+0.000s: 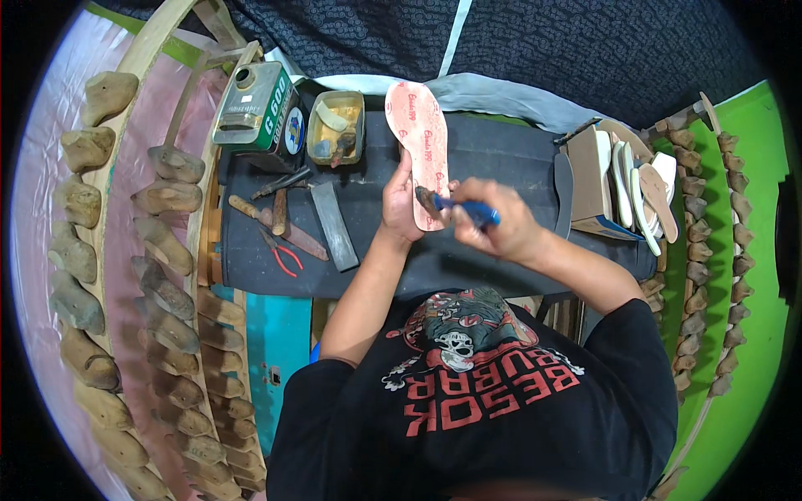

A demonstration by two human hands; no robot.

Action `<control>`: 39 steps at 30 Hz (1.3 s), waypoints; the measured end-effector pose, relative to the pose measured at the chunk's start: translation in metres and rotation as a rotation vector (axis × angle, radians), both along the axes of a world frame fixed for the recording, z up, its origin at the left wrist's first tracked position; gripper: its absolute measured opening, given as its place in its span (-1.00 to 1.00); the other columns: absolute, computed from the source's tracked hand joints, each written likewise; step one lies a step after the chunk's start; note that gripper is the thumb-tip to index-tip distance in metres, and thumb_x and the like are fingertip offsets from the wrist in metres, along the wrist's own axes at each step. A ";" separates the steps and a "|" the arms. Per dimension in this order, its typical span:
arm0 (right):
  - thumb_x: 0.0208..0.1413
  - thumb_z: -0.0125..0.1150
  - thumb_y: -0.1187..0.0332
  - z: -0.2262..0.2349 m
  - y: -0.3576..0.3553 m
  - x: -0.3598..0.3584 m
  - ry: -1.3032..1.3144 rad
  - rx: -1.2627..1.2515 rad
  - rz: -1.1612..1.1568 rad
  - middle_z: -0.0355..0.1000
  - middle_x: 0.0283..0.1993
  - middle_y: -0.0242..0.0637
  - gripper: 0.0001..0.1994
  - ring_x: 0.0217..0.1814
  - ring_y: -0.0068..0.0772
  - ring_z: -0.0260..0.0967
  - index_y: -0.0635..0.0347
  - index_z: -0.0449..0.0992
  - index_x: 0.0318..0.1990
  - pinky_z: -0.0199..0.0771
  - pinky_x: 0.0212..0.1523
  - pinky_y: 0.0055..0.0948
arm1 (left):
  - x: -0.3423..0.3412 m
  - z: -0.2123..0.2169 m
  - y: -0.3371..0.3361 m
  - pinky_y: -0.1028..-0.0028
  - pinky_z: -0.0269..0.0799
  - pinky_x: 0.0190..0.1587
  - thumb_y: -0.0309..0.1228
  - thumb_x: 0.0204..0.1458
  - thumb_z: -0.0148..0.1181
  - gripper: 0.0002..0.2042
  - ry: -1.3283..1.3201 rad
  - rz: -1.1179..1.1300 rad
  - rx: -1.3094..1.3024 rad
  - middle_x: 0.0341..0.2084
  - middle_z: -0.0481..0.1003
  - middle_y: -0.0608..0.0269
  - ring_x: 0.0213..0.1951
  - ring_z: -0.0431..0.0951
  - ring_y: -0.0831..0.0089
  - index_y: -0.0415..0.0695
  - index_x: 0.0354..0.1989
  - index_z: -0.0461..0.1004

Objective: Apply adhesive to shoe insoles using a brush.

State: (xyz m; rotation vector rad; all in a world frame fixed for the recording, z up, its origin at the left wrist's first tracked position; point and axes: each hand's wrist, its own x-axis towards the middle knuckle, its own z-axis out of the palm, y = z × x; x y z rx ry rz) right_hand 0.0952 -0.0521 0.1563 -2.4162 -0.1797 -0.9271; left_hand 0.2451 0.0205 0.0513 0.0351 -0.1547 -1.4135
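Observation:
My left hand (398, 206) grips the near end of a pink shoe insole (419, 134) with red print, holding it up over the dark work table (501, 159). My right hand (497, 225) holds a blue-handled brush (458, 206); its dark bristle tip touches the lower part of the insole. An open yellowish glue tub (336, 127) sits on the table just left of the insole.
A green metal can (255, 107) stands at the back left. A sharpening stone (333, 225), red-handled pliers (282, 255) and knives lie left of my hands. A cardboard box of cut soles (622, 179) sits to the right. Racks of wooden shoe lasts (167, 275) line both sides.

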 end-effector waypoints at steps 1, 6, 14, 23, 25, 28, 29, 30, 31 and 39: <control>-0.03 0.36 0.52 -0.003 0.002 0.001 -0.003 -0.014 0.052 0.46 -0.37 -0.14 -0.70 -0.43 -0.03 0.50 0.27 0.38 -0.17 0.55 -0.36 -0.19 | 0.000 -0.004 -0.002 0.16 0.53 0.00 0.03 0.36 -0.18 -0.49 -0.001 0.002 -0.002 -0.10 0.58 0.11 -0.12 0.60 0.22 -0.10 0.22 0.39; -0.04 0.36 0.52 0.001 0.012 -0.011 0.016 0.018 0.104 0.48 -0.37 -0.12 -0.70 -0.41 -0.04 0.52 0.29 0.38 -0.18 0.56 -0.37 -0.22 | 0.007 -0.006 0.000 0.23 0.56 -0.18 0.04 0.35 -0.17 -0.50 -0.042 0.164 0.088 -0.08 0.56 0.21 -0.19 0.59 0.22 -0.06 0.21 0.40; -0.03 0.35 0.52 0.004 0.013 -0.009 0.145 0.034 0.127 0.45 -0.34 -0.10 -0.71 -0.38 0.00 0.50 0.29 0.38 -0.17 0.55 -0.34 -0.20 | 0.015 -0.010 0.003 0.10 0.52 -0.08 0.08 0.34 -0.18 -0.47 0.004 0.260 0.108 -0.13 0.58 0.13 -0.17 0.57 0.10 -0.07 0.20 0.42; 0.00 0.34 0.49 -0.001 0.008 0.007 0.173 0.107 0.185 0.49 -0.29 -0.09 -0.72 -0.37 0.00 0.52 0.28 0.41 -0.14 0.56 -0.30 -0.18 | 0.027 -0.012 0.019 0.09 0.49 -0.02 0.02 0.35 -0.16 -0.54 -0.120 0.490 0.199 -0.09 0.57 0.19 -0.10 0.57 0.29 0.00 0.19 0.42; 0.01 0.32 0.49 0.005 -0.001 0.009 0.111 0.097 0.197 0.50 -0.32 -0.11 -0.74 -0.38 -0.05 0.53 0.28 0.42 -0.15 0.56 -0.32 -0.21 | 0.032 -0.010 0.026 0.09 0.49 -0.03 0.01 0.36 -0.16 -0.55 -0.145 0.534 0.229 -0.06 0.56 0.20 -0.10 0.57 0.30 0.05 0.24 0.37; 0.13 0.24 0.47 0.010 -0.031 0.027 -0.017 0.091 -0.149 0.47 -0.40 -0.18 -0.80 -0.45 -0.22 0.50 0.25 0.42 -0.12 0.51 -0.38 -0.31 | 0.041 -0.021 0.048 0.09 0.47 -0.03 -0.03 0.36 -0.14 -0.55 -0.289 0.479 0.116 0.05 0.51 0.27 -0.04 0.55 0.34 0.07 0.32 0.27; 0.19 0.20 0.43 0.002 -0.047 0.036 0.037 0.151 -0.235 0.44 -0.45 -0.18 -0.80 -0.51 -0.28 0.44 0.25 0.38 -0.09 0.45 -0.43 -0.35 | 0.039 -0.019 0.051 0.09 0.47 -0.03 -0.03 0.36 -0.14 -0.55 -0.288 0.483 0.117 0.05 0.51 0.27 -0.04 0.55 0.34 0.07 0.32 0.27; 0.25 0.17 0.40 -0.002 -0.061 0.049 0.089 0.166 -0.305 0.40 -0.50 -0.16 -0.80 -0.54 -0.35 0.38 0.27 0.35 -0.07 0.39 -0.46 -0.38 | 0.036 -0.014 0.049 0.10 0.46 -0.03 -0.04 0.36 -0.14 -0.55 -0.254 0.544 0.131 0.05 0.51 0.28 -0.02 0.54 0.35 0.07 0.33 0.27; 0.25 0.17 0.40 -0.010 -0.075 0.061 0.086 0.164 -0.307 0.40 -0.50 -0.16 -0.80 -0.54 -0.35 0.38 0.27 0.35 -0.07 0.39 -0.46 -0.38 | 0.034 -0.011 0.048 0.10 0.46 -0.04 -0.04 0.36 -0.14 -0.55 -0.222 0.611 0.147 0.06 0.51 0.29 -0.01 0.53 0.35 0.08 0.33 0.27; 0.31 0.12 0.32 -0.093 -0.122 0.113 0.339 0.186 -0.367 0.39 -0.55 -0.08 -0.76 -0.58 -0.19 0.35 0.23 0.31 0.00 0.32 -0.46 -0.22 | 0.030 -0.010 0.044 0.10 0.49 -0.05 -0.05 0.37 -0.17 -0.55 -0.242 0.615 0.167 0.08 0.48 0.26 0.03 0.52 0.33 0.08 0.35 0.24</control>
